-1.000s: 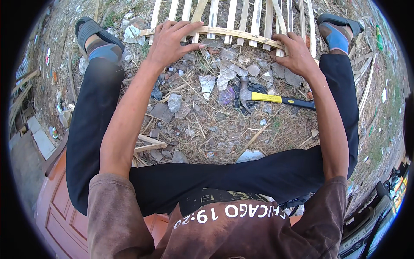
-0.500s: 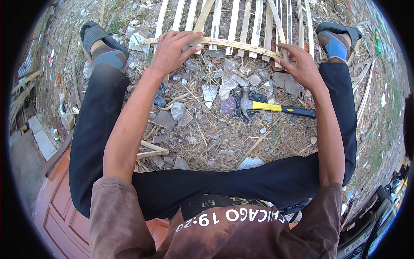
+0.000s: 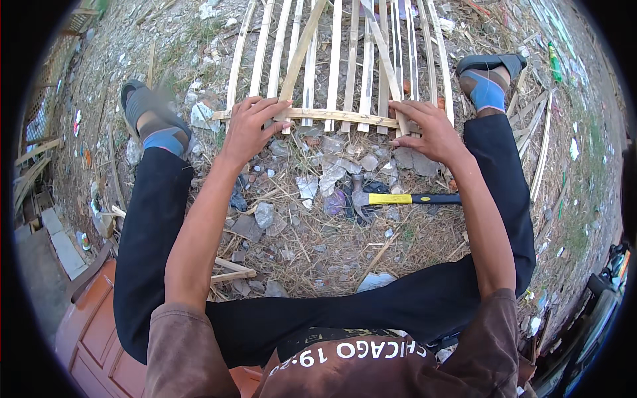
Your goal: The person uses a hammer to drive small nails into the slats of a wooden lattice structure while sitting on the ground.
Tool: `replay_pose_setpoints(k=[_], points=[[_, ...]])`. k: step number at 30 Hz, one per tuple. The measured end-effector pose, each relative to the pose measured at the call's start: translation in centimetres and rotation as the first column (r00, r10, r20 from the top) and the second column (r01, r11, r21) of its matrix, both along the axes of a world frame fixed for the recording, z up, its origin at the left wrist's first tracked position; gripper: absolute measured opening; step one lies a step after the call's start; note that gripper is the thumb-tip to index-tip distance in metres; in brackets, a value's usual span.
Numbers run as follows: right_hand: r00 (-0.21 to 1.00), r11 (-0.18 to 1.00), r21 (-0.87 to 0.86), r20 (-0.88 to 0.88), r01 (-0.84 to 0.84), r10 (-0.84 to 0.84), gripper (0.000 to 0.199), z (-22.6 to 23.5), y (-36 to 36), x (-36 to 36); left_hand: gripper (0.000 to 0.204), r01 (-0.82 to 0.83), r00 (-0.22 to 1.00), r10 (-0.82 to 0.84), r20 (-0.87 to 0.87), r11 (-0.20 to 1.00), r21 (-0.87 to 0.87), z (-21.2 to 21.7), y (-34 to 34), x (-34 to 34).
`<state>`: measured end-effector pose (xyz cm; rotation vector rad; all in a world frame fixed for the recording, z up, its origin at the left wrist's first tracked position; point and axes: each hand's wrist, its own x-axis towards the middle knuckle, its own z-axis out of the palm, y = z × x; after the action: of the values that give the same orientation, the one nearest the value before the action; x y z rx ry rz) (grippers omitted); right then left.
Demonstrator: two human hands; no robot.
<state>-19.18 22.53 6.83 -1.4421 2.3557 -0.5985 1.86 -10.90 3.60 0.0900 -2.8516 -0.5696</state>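
Observation:
A frame of pale wooden slats [image 3: 334, 66] lies on the ground ahead of me, its long strips fanned side by side. A thin crosspiece [image 3: 342, 115] runs over their near ends, and two slanting strips cross the others. My left hand [image 3: 251, 131] pinches the frame near the crosspiece's left part, fingers above and thumb below. Around its right end my right hand [image 3: 431, 134] is closed in the same way, hiding that tip. Between my forearms a claw hammer [image 3: 398, 199] with a yellow and black handle lies on the ground.
Stones, plaster chunks [image 3: 332, 174] and dry grass cover the ground between my legs. Short wood offcuts [image 3: 232, 270] lie near my left knee, and loose strips [image 3: 543, 149] beyond my right leg. A reddish-brown panelled piece [image 3: 89, 325] is at lower left. A green bottle [image 3: 555, 61] lies far right.
The frame now appears lower and farther left in view, with both hands still at its near edge. The hammer and ground have shifted the same way as the view moved.

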Motion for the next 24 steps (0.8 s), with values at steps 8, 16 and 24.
replay_pose_setpoints(k=[8, 16, 24], points=[[0.994, 1.0, 0.004, -0.108, 0.023, -0.022, 0.069, -1.0, -0.3, -0.1, 0.045, -0.032, 0.998, 0.032, -0.047, 0.999, 0.008, -0.4, -0.4, 0.0], [0.985, 0.997, -0.069, -0.167, 0.022, -0.033, 0.066, -1.9, 0.2, 0.1, 0.044, -0.025, 0.999, 0.026, -0.033, 0.999, 0.046, -1.1, -0.3, -0.2], [0.973, 0.993, -0.111, -0.217, 0.051, -0.074, 0.062, -2.2, 0.5, 0.6, 0.045, -0.035, 0.996, 0.039, -0.077, 0.998, 0.057, -1.5, -0.1, -0.1]])
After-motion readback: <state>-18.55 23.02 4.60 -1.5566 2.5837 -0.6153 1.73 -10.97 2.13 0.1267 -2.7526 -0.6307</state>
